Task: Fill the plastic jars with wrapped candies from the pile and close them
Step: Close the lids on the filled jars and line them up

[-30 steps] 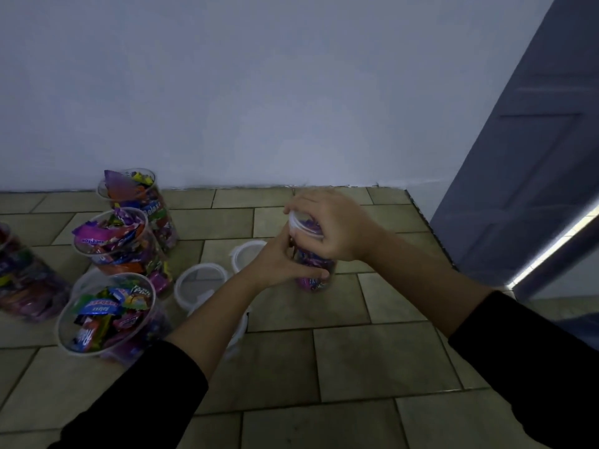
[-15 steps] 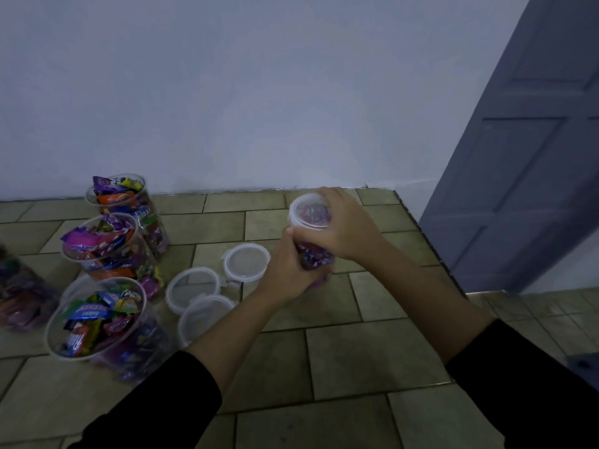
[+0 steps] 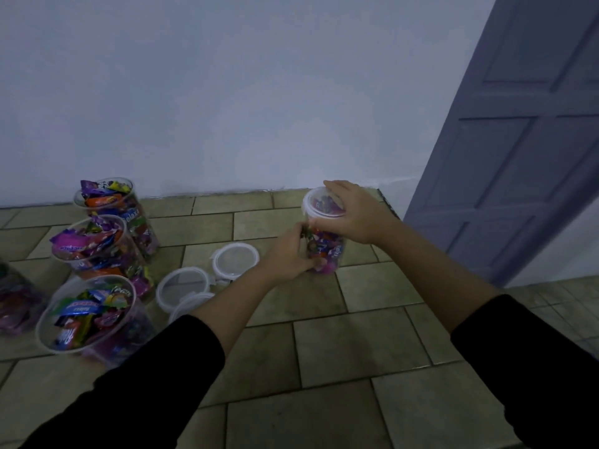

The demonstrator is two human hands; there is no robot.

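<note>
L hand (image 3: 288, 254), R hand (image 3: 353, 215) grip lidded candy-filled jar (image 3: 324, 251); open jars (image 3: 107, 260) full.

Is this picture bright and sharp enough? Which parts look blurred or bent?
Head view: dim, bluish light, no glare or hard shadows; the lidded jar and the left hand and right hand gripping it look soft; the door leans, bent by the wide lens; the nearest open jar is clearer.

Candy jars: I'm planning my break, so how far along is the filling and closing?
Done: three open jars at the left are full of candies. In hand: the left hand grips a fourth full jar while the right hand holds its lid on top. Left: capping those three with the loose lids on the floor. One container at the far left edge is too blurred to judge.
</note>
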